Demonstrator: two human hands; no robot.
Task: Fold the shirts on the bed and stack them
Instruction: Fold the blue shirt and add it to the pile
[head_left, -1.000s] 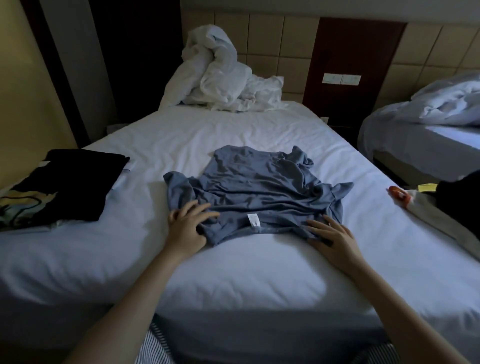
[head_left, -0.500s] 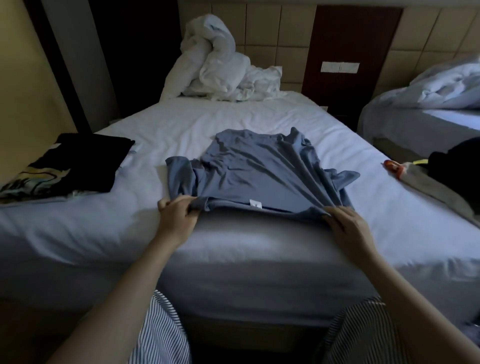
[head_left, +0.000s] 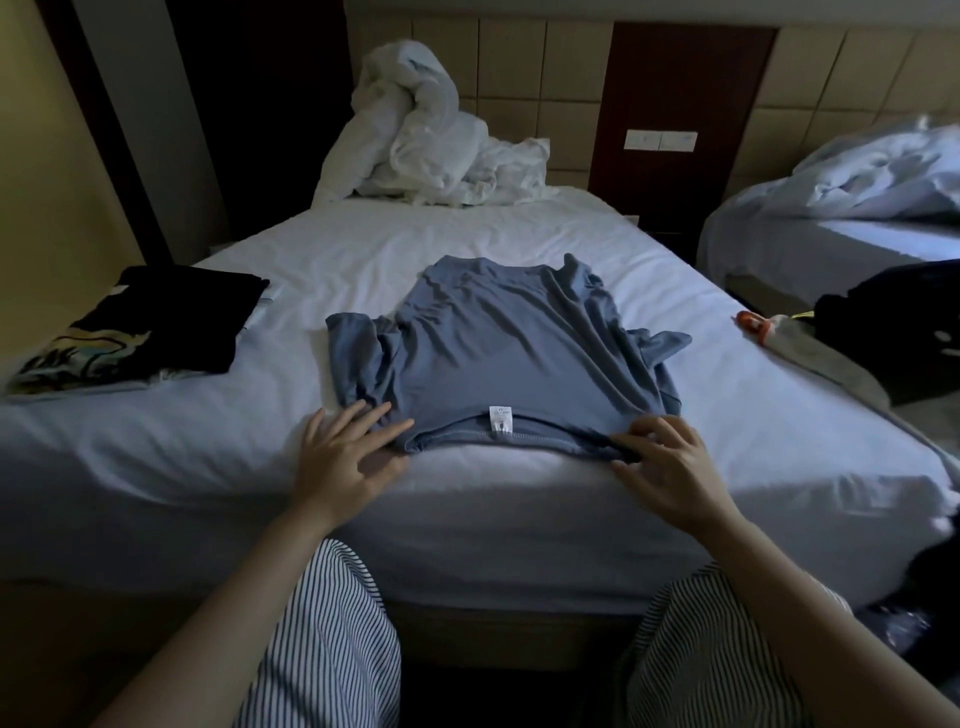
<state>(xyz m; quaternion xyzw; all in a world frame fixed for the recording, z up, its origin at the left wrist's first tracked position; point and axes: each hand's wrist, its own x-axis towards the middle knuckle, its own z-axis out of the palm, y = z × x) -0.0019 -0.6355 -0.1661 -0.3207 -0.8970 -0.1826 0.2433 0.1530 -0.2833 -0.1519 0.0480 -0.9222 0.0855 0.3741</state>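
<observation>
Dim hotel bedroom: a white-sheeted bed (head_left: 467, 244) carries a blue T-shirt (head_left: 519, 353) spread flat, long axis running away from the person, collar at the near edge. A folded black shirt (head_left: 176, 317) lies well left. The left hand (head_left: 343, 462) rests released, fingers straight, on the near-left corner; the right hand (head_left: 675, 473) has bent fingers touching the near-right corner, grasp unclear.

Shirt tag (head_left: 501, 417) — print illegible

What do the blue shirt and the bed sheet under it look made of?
Blue shirt: thin soft knit, probably jersey, matte; it drapes in fine ripples. Bed sheet: white woven cloth, perhaps cotton, matte, with shallow creases.
</observation>
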